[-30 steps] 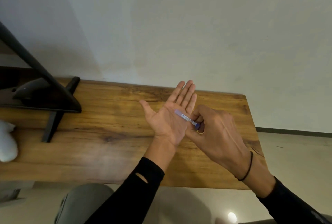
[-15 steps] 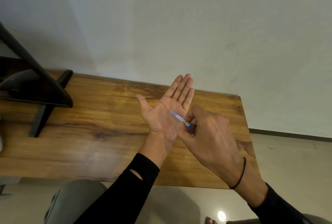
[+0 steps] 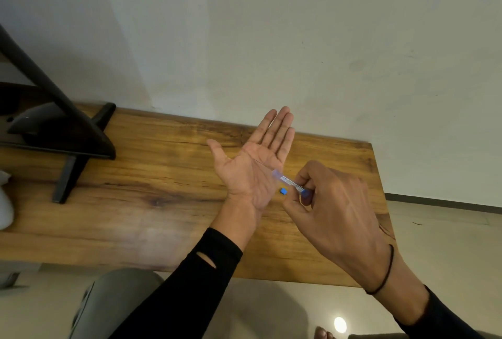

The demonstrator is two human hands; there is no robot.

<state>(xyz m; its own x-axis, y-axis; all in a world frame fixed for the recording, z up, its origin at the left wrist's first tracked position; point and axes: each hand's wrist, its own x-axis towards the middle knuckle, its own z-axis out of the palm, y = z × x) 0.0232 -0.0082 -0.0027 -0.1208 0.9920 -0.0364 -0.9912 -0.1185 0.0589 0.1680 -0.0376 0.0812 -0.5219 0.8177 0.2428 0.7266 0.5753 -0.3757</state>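
Observation:
My left hand [image 3: 255, 164] is held flat, palm up, fingers straight, above a wooden table [image 3: 152, 192]. My right hand [image 3: 331, 208] pinches the blue end of a thin clear tube with a printed label [image 3: 288, 181]. A fine needle runs from the tube's tip over my left palm; whether it touches the skin I cannot tell. A tiny blue piece [image 3: 283, 191] shows between the two hands, just below the tube.
A black angled stand [image 3: 62, 132] occupies the table's left end. Something white [image 3: 5, 208] shows at the left edge. The table's right end [image 3: 380, 175] lies just beyond my right hand, with tiled floor past it. A wall rises behind the table.
My right hand has drawn back to the right, taking the tube off the middle of my left palm. The tiny blue piece has come into sight. The camera has shifted.

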